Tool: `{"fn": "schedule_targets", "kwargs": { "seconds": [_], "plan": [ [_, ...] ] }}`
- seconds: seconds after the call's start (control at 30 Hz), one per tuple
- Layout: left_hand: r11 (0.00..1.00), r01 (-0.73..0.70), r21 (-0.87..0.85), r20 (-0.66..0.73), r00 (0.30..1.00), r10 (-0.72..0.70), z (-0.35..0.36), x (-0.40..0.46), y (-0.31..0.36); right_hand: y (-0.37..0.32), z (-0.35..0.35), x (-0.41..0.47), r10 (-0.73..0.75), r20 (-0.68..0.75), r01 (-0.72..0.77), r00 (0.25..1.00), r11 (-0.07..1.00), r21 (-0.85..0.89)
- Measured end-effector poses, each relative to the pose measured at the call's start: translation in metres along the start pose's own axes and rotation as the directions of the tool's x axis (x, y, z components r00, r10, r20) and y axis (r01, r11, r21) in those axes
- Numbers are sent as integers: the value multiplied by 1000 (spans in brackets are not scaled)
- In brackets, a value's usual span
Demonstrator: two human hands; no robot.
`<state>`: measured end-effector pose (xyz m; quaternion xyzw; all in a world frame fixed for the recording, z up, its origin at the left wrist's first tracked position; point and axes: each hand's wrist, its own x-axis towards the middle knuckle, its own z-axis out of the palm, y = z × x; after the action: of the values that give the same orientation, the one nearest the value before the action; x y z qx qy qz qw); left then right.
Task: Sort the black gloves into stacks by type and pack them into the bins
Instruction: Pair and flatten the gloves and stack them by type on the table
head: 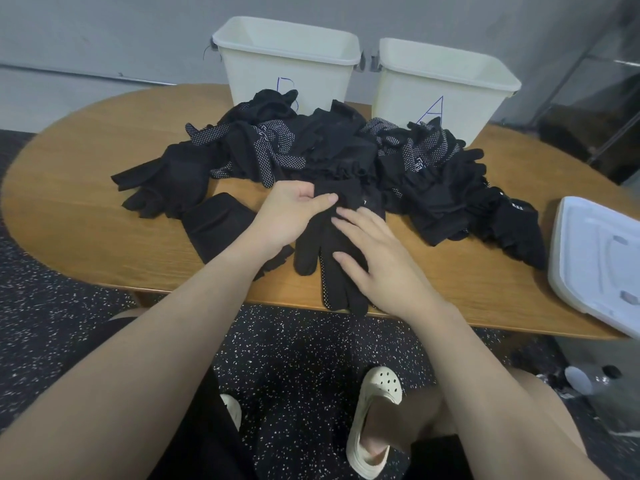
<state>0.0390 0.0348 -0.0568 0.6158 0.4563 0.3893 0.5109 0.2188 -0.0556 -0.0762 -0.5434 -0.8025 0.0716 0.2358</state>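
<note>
Speckled dark flooring runs beneath the oval wooden table at which we sit, a grey wall behind it. We take the big heap of black fabric gloves in the middle of the table as our landmark. Behind the heap stand two cream plastic bins: the one marked with a blue letter half hidden by gloves to its rear left, the one marked "A" to its rear right, both with their rims clear of gloves. On the near side of the heap, at the table's front edge, a black glove with small white grip dots lies flat, its fingers pointing towards us. Our left hand pinches that glove's cuff end, thumb and fingers closed on the cloth. Our right hand lies open and flat on the same glove, fingers spread, gripping nothing. Left of the heap, a plain black glove lies apart. Far right of the heap, a white plastic lid rests on the table edge.
</note>
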Motion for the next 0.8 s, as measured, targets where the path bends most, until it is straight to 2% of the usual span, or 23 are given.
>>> {"fn": "schedule_targets", "kwargs": {
  "seconds": [0.1, 0.23, 0.37, 0.53, 0.67, 0.8],
  "plan": [
    [999, 24, 39, -60, 998, -22, 1, 2, -2, -2, 1, -1, 7, 46, -6, 999, 1000, -20],
    [999, 37, 33, -21, 999, -36, -1, 1, 2, -2, -1, -4, 70, 103, -67, 992, 997, -37],
    [999, 44, 27, -14, 999, -44, -2, 2, 2, -9, -3, -5, -9, 202, 35, 979, 992, -121],
    [998, 53, 37, 4, 999, -53, -5, 2, 0, -21, 0, -20, -74, 379, 154, 922, 971, -185],
    [997, 71, 40, -1, 997, -71, -4, 1, 1, -26, -5, -34, -158, 415, 254, 896, 949, -185],
    [1000, 24, 5, 6, 1000, -24, -3, -1, -2, -31, -5, -46, -219, 404, 301, 888, 941, -152]
  ]
}}
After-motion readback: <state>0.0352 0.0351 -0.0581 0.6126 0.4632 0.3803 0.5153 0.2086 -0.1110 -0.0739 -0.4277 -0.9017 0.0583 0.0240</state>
